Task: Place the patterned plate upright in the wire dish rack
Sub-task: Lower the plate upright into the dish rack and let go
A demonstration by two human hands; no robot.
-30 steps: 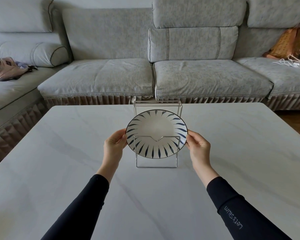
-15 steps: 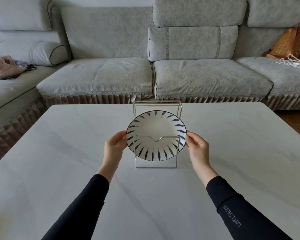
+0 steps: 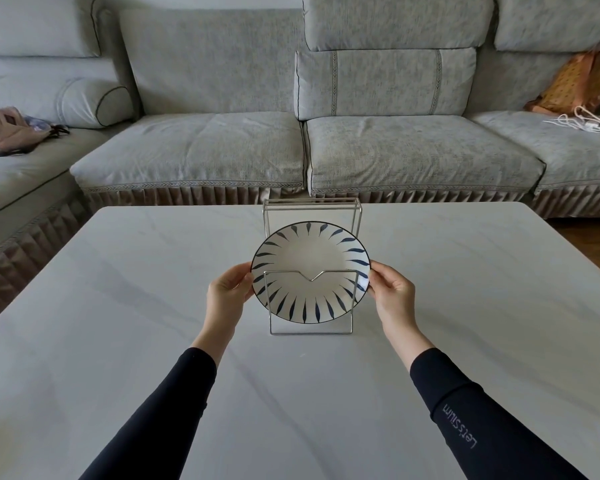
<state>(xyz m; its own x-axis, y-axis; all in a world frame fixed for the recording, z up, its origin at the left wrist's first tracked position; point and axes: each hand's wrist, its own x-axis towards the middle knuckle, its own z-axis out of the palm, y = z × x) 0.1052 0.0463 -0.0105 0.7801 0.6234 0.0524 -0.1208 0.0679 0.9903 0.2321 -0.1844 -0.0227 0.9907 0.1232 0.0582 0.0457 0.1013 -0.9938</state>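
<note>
Holding round white plate w/ dark blue leaf-stroke rim pattern (image 3: pixel 309 261) upright inside thin silver wire dish rack (image 3: pixel 311 271), behind its front notched bar. Our left hand (image 3: pixel 226 295) pinches plate's left edge, right hand (image 3: pixel 392 295) pinches right edge. Rack sits on pale grey marble-look table (image 3: pixel 118 323); grey fabric sofa (image 3: pixel 222 98) beyond.

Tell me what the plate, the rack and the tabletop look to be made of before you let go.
Plate: likely glazed ceramic; glossy white face with a highlight near the right edge, painted dark blue strokes. Rack: thin bent metal wire, bright silvery finish, probably steel or chrome-plated. Tabletop: pale grey marble-look slab with faint veins and a soft sheen; real stone or sintered imitation, cannot tell.
</note>
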